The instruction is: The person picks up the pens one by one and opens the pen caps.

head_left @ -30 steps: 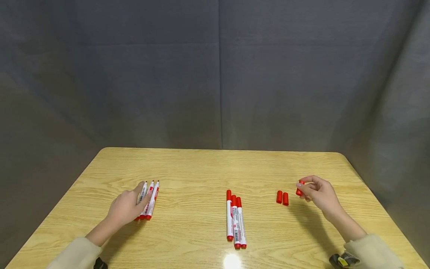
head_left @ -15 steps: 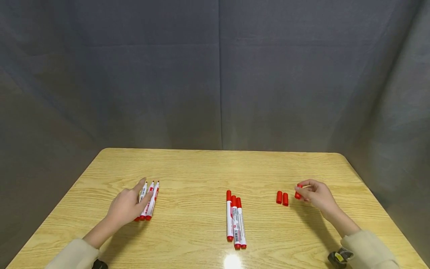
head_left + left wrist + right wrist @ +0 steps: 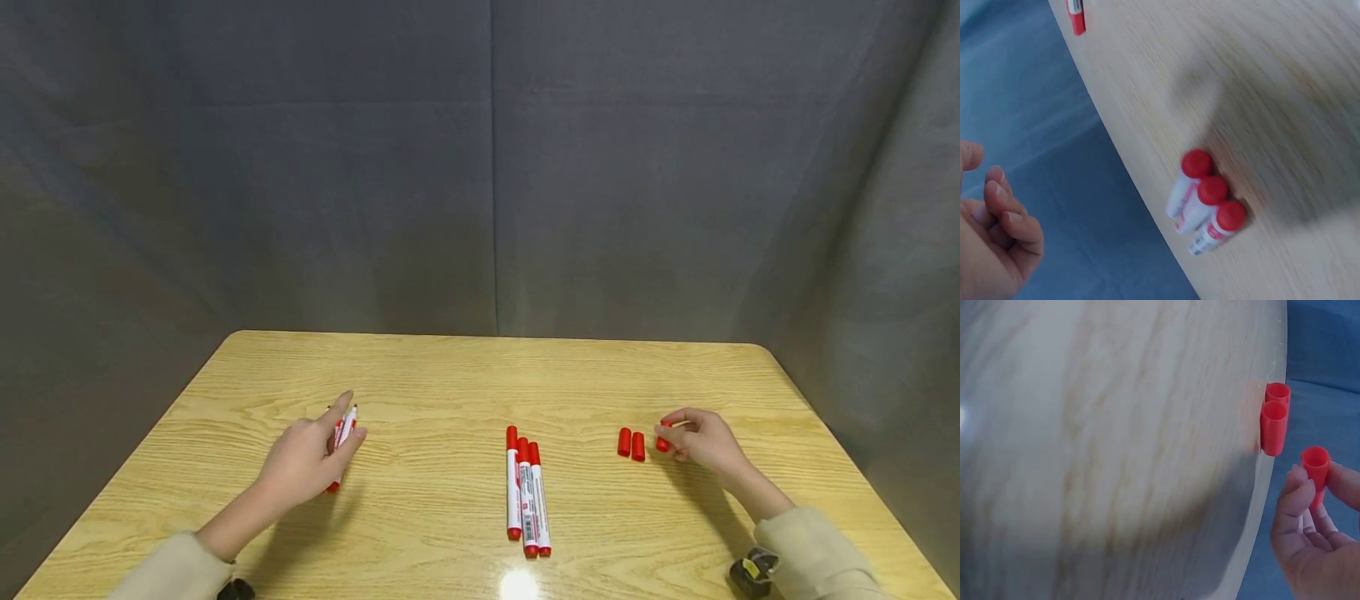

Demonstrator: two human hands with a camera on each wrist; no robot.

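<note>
My left hand (image 3: 300, 462) hovers over three uncapped markers (image 3: 349, 423), white-bodied with red ends, and partly hides them in the head view. The left wrist view shows that hand's loosely bent fingers (image 3: 1022, 228) apart from the markers (image 3: 1213, 190), which lie side by side. Between thumb and fingers my right hand (image 3: 708, 442) pinches a red marker cap (image 3: 1316, 465), its hollow end showing in the right wrist view. Two more red caps (image 3: 625, 442) lie together on the table just left of this hand.
Three capped red-and-white markers (image 3: 528, 500) lie grouped near the middle front of the wooden table (image 3: 420, 375). A dark grey curtain (image 3: 375, 208) hangs behind the table and along its sides.
My left hand has shifted up and to the right from the uncapped markers. My right hand has moved slightly left and down with the cap, closer to the other two caps.
</note>
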